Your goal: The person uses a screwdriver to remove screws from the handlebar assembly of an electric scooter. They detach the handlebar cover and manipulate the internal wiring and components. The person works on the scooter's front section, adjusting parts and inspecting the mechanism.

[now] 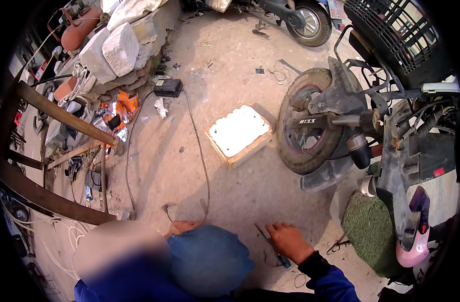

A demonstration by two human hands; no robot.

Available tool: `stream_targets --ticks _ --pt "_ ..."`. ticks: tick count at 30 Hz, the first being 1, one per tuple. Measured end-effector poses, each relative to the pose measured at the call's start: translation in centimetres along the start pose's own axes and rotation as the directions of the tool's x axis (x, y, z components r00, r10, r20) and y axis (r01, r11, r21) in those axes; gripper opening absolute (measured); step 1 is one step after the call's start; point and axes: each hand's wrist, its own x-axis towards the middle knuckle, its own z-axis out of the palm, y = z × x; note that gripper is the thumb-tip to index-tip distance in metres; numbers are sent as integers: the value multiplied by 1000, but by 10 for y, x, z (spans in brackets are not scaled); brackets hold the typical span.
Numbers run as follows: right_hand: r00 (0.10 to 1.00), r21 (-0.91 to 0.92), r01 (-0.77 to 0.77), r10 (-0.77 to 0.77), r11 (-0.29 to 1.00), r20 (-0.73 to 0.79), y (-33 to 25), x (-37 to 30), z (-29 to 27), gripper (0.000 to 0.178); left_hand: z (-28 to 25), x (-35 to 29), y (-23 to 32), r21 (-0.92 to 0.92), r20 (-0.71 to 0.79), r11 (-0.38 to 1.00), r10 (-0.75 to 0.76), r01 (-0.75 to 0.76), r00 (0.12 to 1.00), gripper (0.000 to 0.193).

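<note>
My right hand (pixel 291 242) is low over the floor, bent fingers against a screwdriver (pixel 284 261) with a dark shaft and blue handle; it looks closed on the tool, though the fingers hide the contact. Beyond a blue-clothed knee (pixel 210 259), my left hand (pixel 183 226) shows only in part. The knee covers most of its fingers, so its grip cannot be made out. Close to that hand lie a dark plug (pixel 165 208) and a cable end (pixel 204 205). Farther out sits a tan-sided block (pixel 247 153), its top glaring white with small dark spots.
A scooter's front wheel (pixel 305 121) stands at right, with a green mat (pixel 369 234) below it. A black box (pixel 168 88) with a cable lies ahead. Wooden poles (pixel 66 115) cross the left side. Pale stone blocks (pixel 120 49) are stacked behind. A blurred patch covers the lower left.
</note>
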Motion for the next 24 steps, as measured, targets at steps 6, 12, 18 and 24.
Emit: stream_targets --ticks 6,12,18,24 --pt "1000 6 -27 27 1000 -14 6 -3 5 31 -6 -36 -25 226 15 955 -199 191 980 21" --pt "999 -19 -33 33 999 31 11 -4 7 34 -8 -74 -69 491 42 767 -495 414 868 16" --pt "996 -5 -53 53 999 67 8 -9 0 40 -22 -53 -46 517 -216 803 -213 297 953 24" --pt "996 -43 -62 65 997 58 9 -17 0 46 2 4 23 240 -367 967 174 -87 914 34"
